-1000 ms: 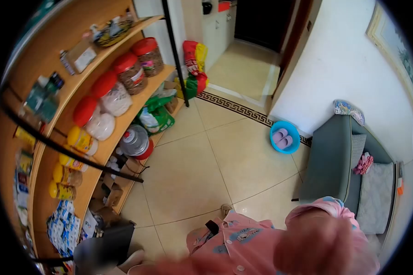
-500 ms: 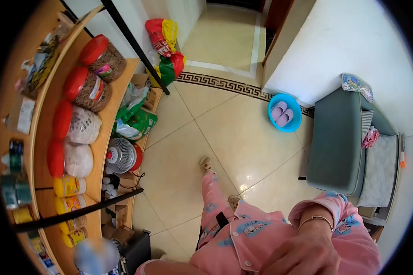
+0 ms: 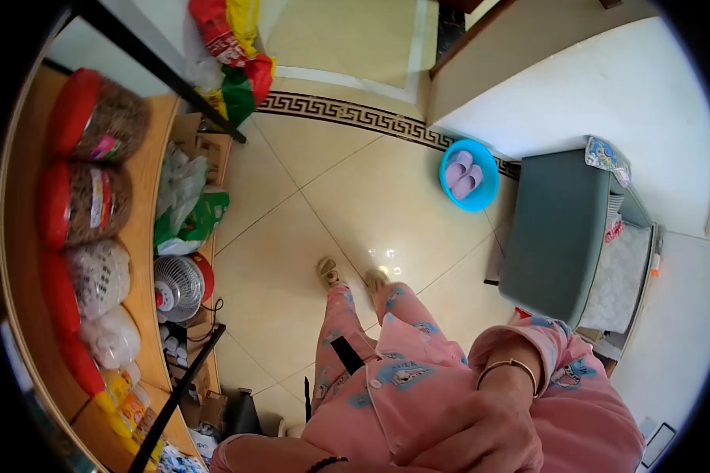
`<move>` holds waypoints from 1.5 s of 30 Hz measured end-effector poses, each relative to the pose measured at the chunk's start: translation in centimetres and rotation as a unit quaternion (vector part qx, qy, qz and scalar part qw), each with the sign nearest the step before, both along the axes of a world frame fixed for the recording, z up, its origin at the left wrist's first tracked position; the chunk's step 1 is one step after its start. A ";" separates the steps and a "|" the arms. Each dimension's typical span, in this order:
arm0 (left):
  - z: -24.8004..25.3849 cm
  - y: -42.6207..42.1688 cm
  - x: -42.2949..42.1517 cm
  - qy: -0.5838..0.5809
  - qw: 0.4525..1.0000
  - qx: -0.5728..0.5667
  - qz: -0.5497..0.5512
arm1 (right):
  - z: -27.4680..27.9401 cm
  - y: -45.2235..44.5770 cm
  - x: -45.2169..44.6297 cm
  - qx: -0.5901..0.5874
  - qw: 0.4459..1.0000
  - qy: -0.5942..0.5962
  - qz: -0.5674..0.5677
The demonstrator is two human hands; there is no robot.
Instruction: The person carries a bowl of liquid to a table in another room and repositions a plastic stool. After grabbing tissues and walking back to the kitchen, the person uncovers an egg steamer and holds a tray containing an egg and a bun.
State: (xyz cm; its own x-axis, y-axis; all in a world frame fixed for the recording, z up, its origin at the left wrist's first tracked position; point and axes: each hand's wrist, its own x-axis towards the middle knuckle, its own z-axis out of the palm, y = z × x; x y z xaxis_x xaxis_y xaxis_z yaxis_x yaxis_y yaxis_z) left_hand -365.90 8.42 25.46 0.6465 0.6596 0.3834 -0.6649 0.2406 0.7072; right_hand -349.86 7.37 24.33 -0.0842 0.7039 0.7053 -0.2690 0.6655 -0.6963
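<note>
My right hand (image 3: 481, 433) is in front of my pink printed shirt (image 3: 402, 374), with a thin gold bracelet (image 3: 509, 364) at its wrist. Its fingers are curled, and their tips run out of the lower edge, so whatever they may hold is hidden. Of my left arm, the forearm (image 3: 272, 455) and a dark beaded bracelet (image 3: 327, 463) show at the bottom edge. The fingers of my left hand are cut off from sight. A black strip (image 3: 347, 355) hangs at the shirt's side over my trousers.
On the left, wooden shelves (image 3: 151, 189) carry red-lidded jars (image 3: 99, 205), bags and a small fan (image 3: 180, 288). Ahead, a blue basin (image 3: 487, 164) with lilac slippers (image 3: 464, 175) stands by the wall. A grey-green padded seat (image 3: 548, 236) is at the right. Colourful bags (image 3: 241, 87) lie near the doorway.
My view has shifted, with shelf, basin and seat now further left. My feet have come side by side after a stride. The left wrist's beaded bracelet has come into sight.
</note>
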 end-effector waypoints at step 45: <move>-8.2 64.8 42.8 0.243 0.922 -0.240 -0.181 | -8.2 51.7 40.7 -0.512 0.739 0.357 -0.252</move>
State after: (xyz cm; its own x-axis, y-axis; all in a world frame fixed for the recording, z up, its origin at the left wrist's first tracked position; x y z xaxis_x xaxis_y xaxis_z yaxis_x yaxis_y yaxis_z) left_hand -323.08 73.22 17.29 0.8760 0.3855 -0.2899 -0.1127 0.7480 0.6541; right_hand -309.14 59.05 16.18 0.5078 0.7141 -0.4820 -0.7091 0.0288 -0.7045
